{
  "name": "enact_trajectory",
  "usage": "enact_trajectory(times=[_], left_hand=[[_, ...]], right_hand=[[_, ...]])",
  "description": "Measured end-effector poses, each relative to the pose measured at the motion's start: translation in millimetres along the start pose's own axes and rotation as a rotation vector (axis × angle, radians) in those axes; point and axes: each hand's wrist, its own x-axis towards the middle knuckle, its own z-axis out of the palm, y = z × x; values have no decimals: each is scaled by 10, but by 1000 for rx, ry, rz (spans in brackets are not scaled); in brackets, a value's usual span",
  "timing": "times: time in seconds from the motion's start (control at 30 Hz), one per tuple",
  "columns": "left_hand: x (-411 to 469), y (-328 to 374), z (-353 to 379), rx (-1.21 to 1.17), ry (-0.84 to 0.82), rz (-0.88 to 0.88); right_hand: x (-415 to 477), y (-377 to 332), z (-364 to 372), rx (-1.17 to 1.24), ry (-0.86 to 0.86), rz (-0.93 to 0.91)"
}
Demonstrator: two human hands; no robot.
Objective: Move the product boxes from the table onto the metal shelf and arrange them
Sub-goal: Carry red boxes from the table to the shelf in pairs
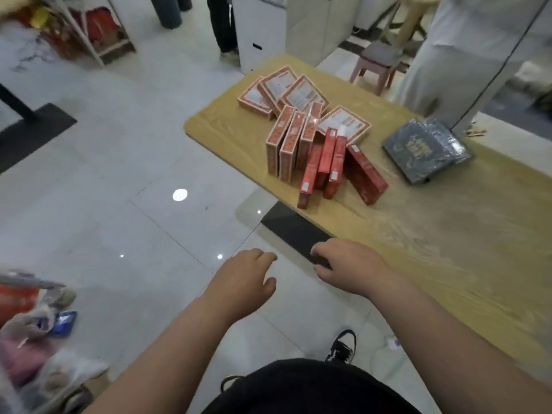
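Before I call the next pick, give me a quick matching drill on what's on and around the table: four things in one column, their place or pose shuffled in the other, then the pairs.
Things
1. orange patterned boxes
2. dark blue boxes
3. pale-faced boxes
4. pink stool

Place or pose
A. on the floor beyond the table
B. lying flat, pale label side up, toward the table's far end
C. standing on edge, side by side
D. lying flat, apart from the rest, on the right

Pairs: 1-C, 2-D, 3-B, 4-A
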Motion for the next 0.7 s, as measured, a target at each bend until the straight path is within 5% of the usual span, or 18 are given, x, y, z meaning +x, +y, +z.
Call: enact_trajectory(times=[0.4, 0.7], left_hand=[[1190, 1257, 176, 28, -17, -60], [1980, 998, 22, 162, -16, 4]], right_hand=[[-111, 1775, -291, 66, -1, 73], [464, 2332, -501, 229, 130, 271]])
